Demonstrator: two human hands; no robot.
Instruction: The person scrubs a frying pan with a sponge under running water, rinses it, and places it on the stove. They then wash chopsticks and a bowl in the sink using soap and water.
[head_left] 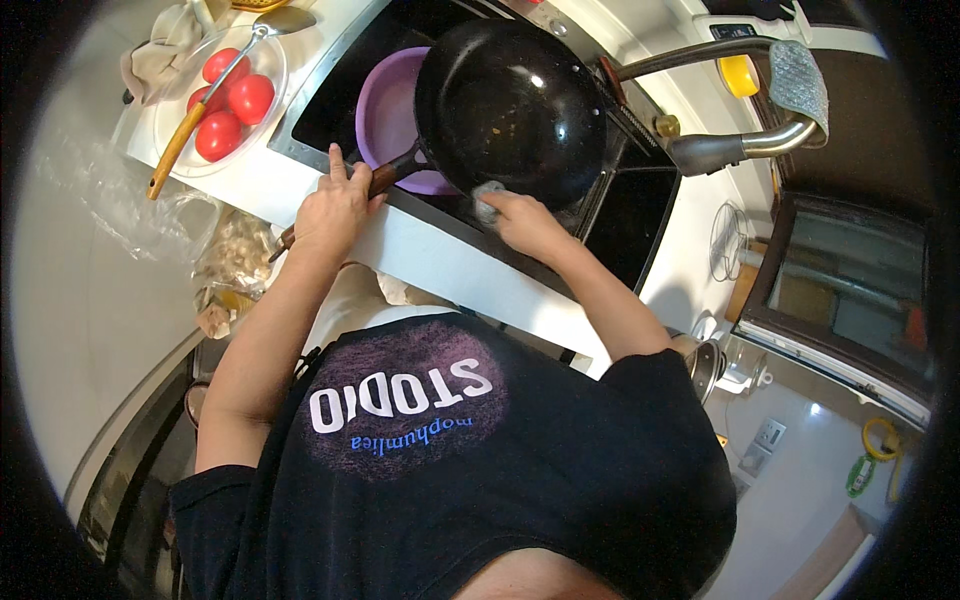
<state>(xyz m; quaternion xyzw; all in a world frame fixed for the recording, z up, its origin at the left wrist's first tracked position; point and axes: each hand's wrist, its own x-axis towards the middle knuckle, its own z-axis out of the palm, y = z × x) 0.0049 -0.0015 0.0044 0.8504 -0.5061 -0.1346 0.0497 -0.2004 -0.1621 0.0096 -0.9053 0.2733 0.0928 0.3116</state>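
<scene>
A large black wok (510,120) is tilted over the sink, its dark inside facing up, with a few brownish specks near the middle. My left hand (335,208) is closed round its wooden handle (384,180), the index finger sticking up. In my right hand (528,226) is a grey scouring pad (488,201), pressed at the wok's near rim. Behind the wok, a purple basin (385,110) stands in the dark sink (335,100), partly hidden by the wok.
Left of the sink, a clear bowl (282,85) holds several red tomatoes (250,98); a wooden-handled ladle (180,145) lies across it. A curved faucet (690,55) with a grey cloth (799,85) over it reaches in at the right. Plastic bags (240,255) hang below the counter.
</scene>
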